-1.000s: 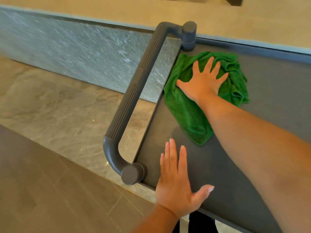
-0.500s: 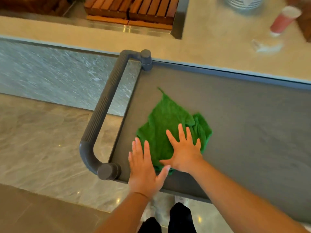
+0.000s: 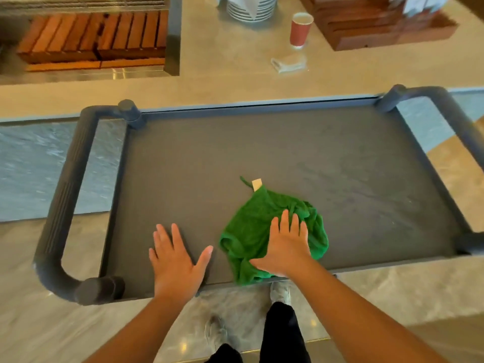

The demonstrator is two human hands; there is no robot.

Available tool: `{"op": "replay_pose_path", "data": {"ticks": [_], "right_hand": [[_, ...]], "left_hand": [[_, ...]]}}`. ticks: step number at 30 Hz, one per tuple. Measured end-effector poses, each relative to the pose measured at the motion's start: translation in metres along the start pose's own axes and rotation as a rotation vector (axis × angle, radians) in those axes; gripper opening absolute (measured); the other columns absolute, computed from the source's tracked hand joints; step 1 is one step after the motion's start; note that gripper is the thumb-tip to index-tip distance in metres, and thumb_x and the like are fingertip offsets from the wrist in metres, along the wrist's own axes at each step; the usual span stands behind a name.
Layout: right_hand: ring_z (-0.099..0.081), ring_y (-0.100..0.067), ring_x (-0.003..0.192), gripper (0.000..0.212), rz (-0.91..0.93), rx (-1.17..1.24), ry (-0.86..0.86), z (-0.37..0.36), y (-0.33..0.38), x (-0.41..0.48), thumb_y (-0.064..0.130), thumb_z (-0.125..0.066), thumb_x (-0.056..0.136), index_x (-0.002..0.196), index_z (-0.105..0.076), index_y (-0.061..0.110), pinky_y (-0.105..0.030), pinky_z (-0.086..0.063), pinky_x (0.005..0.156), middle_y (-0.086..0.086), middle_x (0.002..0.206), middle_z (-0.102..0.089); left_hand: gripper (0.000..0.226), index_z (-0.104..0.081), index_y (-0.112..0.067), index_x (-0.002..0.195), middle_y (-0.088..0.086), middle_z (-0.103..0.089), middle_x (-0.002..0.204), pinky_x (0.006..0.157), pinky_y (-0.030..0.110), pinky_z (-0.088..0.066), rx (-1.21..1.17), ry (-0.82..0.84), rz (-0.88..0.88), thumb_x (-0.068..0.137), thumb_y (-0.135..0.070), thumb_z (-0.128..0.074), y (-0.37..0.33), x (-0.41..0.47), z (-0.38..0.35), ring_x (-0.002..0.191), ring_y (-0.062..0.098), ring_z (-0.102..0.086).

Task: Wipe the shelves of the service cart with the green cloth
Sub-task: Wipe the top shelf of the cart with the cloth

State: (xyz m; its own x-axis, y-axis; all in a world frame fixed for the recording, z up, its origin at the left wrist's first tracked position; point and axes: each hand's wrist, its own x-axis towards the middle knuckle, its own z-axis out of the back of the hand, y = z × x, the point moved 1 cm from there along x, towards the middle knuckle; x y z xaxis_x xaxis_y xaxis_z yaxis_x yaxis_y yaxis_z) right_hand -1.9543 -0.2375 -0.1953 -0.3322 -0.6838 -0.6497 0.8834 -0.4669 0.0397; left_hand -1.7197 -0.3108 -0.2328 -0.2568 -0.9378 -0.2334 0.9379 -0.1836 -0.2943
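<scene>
The green cloth (image 3: 248,226) lay bunched on the top shelf (image 3: 262,148) of the service cart, near its front rim and a little right of the middle. Its long axis ran from the front rim toward the far side. The narrow corner pointed away from the person and carried a pale tag (image 3: 257,184) and a thin loop. The broad, crumpled end reached the front rim.

The right hand (image 3: 285,247) pressed flat on the cloth's nearer right part, fingers straight and close together, gripping nothing. The left hand (image 3: 175,260) rested palm down on the bare shelf just left of the cloth, apart from it, fingers extended and thumb spread.

The shelf was a dark grey matte tray with a low raised edge and faint streaks on its right half. A ribbed grey handle (image 3: 65,195) curved round its left end, and another handle (image 3: 466,132) round the right.

Beyond stood a beige stone counter (image 3: 222,82) with a red paper cup (image 3: 300,29), a folded napkin (image 3: 288,63), stacked white plates (image 3: 248,9) and wooden slats (image 3: 91,38). The polished stone floor (image 3: 392,289) showed below.
</scene>
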Motion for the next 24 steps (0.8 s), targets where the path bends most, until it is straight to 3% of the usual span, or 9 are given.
{"op": "replay_pose_path", "data": {"ticks": [6,11,15,21,24], "right_hand": [[0.028,-0.042,0.147,0.1,0.138,0.061,-0.16,-0.005,0.026,0.03,0.072,-0.043,0.087,0.159,0.01,0.026,-0.065,0.003,0.118,-0.015,0.162,0.029],[0.027,-0.036,0.148,0.115,0.01,0.194,-0.161,0.005,-0.02,0.051,0.096,-0.03,0.071,0.158,0.007,0.032,-0.063,0.0,0.117,-0.01,0.161,0.031],[0.022,-0.037,0.15,0.117,-0.113,0.232,-0.223,0.022,-0.065,0.07,0.099,-0.02,0.07,0.16,0.003,0.027,-0.064,-0.004,0.118,-0.011,0.163,0.026],[0.016,-0.039,0.151,0.116,-0.219,0.198,-0.298,0.044,-0.108,0.1,0.099,-0.01,0.071,0.16,0.0,0.025,-0.064,-0.007,0.118,-0.014,0.165,0.017],[0.014,-0.041,0.151,0.118,-0.157,0.15,-0.297,0.041,-0.11,0.097,0.1,-0.009,0.069,0.159,0.004,0.025,-0.066,-0.007,0.116,-0.015,0.165,0.017]], "left_hand": [[0.107,0.003,-0.016,0.159,0.008,0.014,0.166,0.12,0.039,0.01,-0.353,0.017,-0.064,0.079,-0.082,-0.022,-0.115,0.028,-0.009,0.152,0.019,0.016],[0.106,-0.01,-0.012,0.159,0.009,0.001,0.168,0.124,0.038,-0.002,-0.499,-0.021,0.121,0.083,-0.082,-0.037,-0.105,0.078,-0.01,0.154,0.02,0.005],[0.1,-0.032,-0.009,0.155,0.015,-0.008,0.166,0.124,0.042,-0.009,-0.19,-0.042,0.013,0.085,-0.08,-0.031,-0.087,0.082,-0.02,0.154,0.026,-0.002],[0.101,-0.03,-0.008,0.155,0.019,-0.008,0.166,0.123,0.046,-0.012,-0.01,-0.063,0.033,0.085,-0.08,-0.02,-0.095,0.083,-0.026,0.153,0.031,-0.004],[0.102,-0.026,-0.008,0.156,0.022,-0.007,0.165,0.122,0.048,-0.012,0.057,-0.064,0.031,0.084,-0.081,-0.021,-0.097,0.083,-0.028,0.153,0.034,-0.004]]}}
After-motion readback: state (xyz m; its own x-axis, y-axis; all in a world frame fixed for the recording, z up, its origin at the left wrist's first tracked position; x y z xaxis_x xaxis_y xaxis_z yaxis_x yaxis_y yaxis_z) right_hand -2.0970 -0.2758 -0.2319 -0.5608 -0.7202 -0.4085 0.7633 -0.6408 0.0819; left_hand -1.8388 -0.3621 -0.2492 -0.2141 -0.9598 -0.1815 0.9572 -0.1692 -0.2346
